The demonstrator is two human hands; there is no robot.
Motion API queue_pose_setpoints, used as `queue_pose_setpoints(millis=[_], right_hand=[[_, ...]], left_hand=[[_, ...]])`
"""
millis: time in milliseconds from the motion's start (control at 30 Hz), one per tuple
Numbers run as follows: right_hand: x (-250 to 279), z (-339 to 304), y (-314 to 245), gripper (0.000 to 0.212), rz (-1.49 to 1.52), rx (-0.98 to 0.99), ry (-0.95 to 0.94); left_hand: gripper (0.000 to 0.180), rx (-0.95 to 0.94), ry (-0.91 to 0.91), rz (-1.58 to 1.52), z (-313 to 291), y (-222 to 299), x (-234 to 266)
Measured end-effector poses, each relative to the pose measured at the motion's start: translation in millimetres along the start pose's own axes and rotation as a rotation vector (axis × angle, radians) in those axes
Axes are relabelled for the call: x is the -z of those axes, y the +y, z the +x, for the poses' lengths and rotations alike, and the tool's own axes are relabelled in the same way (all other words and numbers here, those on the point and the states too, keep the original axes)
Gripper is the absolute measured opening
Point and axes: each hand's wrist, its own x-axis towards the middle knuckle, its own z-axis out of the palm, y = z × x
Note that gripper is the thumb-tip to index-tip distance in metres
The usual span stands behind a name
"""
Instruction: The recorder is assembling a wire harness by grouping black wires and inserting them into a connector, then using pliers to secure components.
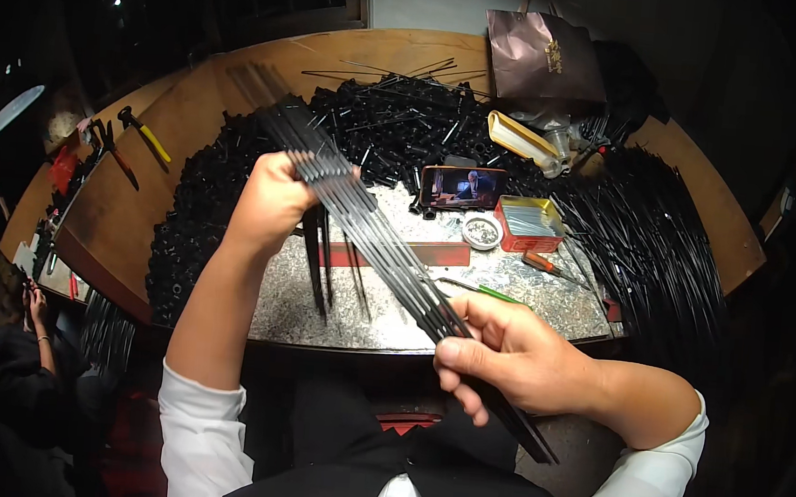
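Note:
A bundle of long, thin black rods (385, 240) slants across the front of the worktable, from the upper left down to the lower right. My left hand (278, 200) is closed round its upper part, where the far ends blur with motion. Several more dark rods (313, 265) hang down below this hand. My right hand (506, 355) grips the lower part, thumb on top and fingers underneath. The rods' lower ends stick out past this hand, beyond the table's front edge. Between the hands the rods lie side by side, slightly fanned.
Small black tubular parts (380, 116) are heaped behind and left. On the speckled worktop (373, 321) are a propped phone (463, 188), red tin (529, 226), small white dish (482, 231) and orange-handled screwdriver (546, 265). Black rods (652, 231) lie right; another person's hand (36, 304) shows far left.

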Motion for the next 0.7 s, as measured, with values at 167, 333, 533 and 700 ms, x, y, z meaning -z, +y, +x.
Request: queue_pose_setpoints(millis=[167, 333, 533, 700], right_hand=[[9.4, 17.6, 34.7, 0.012, -0.138, 0.057, 0.08], [29.4, 43.7, 133.4, 0.021, -0.25, 0.03, 0.195], [44.1, 70.7, 244.9, 0.02, -0.511, 0.188, 0.195], [55.2, 99.2, 297.0, 0.019, -0.609, 0.244, 0.196]], left_hand=[[0.021, -0.327, 0.021, -0.126, 20.5, -13.3, -20.5], [0.026, -0.211, -0.073, 0.047, -18.0, -59.4, -41.1], [0.041, -0.341, -0.493, 0.599, -96.1, -95.6, -40.3], [0.077, -0.257, -0.736, 0.895, -125.3, -95.8, -44.6]])
